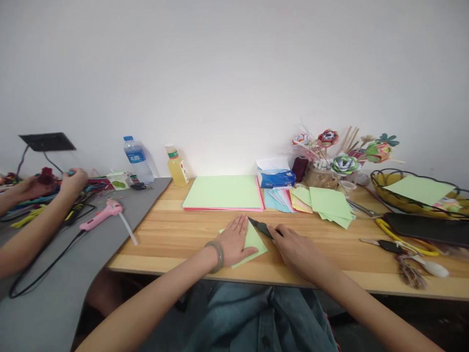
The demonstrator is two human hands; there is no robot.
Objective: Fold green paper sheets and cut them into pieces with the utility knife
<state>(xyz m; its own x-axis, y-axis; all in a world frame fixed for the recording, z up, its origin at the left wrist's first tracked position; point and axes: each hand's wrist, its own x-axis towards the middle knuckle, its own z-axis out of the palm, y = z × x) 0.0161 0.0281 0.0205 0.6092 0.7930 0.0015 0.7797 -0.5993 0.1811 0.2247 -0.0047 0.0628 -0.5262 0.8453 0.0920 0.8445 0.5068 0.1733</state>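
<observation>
My left hand [234, 243] lies flat with fingers stretched out, pressing a light green piece of paper [254, 240] against the wooden table. A bracelet circles that wrist. The paper looks folded, with a slanted right edge, and much of it is hidden under the palm. In my right hand [293, 249] is a dark-handled craft knife [262, 227]. Its pointed blade reaches to the upper tip of the paper, close to my left fingertips; whether it touches the paper I cannot tell.
Behind my hands lies a stack of coloured sheets [223, 192]. To its right are a tissue pack [276, 177], green paper squares [331, 204] and paper flowers [344, 164]. Scissors [388, 246] lie at right. A co-worker's hands [73, 183] and a pink glue gun [104, 214] are at left.
</observation>
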